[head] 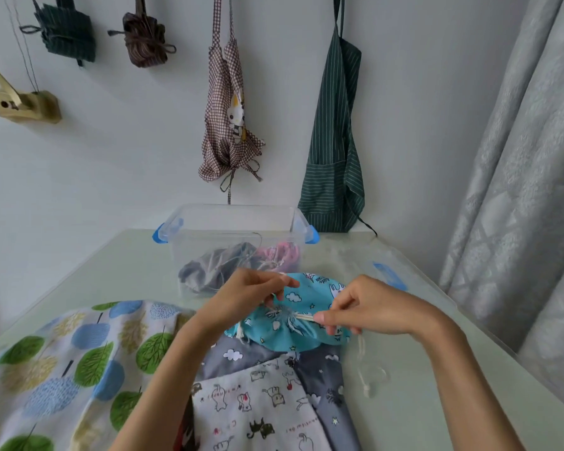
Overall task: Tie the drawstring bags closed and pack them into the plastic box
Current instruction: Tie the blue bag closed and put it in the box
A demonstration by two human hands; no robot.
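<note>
Nearest, below both wrists: a white cotton bag (261,415) printed with small cartoon cats, lying flat, overlapping a grey bag (238,356) with white clouds and stars. Left of the left forearm, a big soft cloth (62,369) with green and blue tree shapes, rumpled. Just below and right of the right wrist, a loose cream cord (363,369) curls on the pale glossy table (437,402).

Left hand (245,299), fingers curled, pinches one cream drawstring end at the gathered mouth of the turquoise bag (306,307). Right hand (365,309), fingers also curled, pinches the other drawstring (303,317), pulled taut sideways from the pucker. The turquoise bag (cotton, clouds and bunny print) sits between the two hands, on the table, its lower edge over the grey bag; its mouth is cinched into radial pleats.

Beyond the hands: clear plastic box (235,242), rectangular, blue clip handles, lid off, with dark and pink bundles inside (blurry through the wall). Right of the right hand, a clear lid (388,275) with a blue clip lies flat.

Farther, on the wall: a checked apron (228,125), a green striped apron (334,157); textured grey curtain (518,190) at right.
</note>
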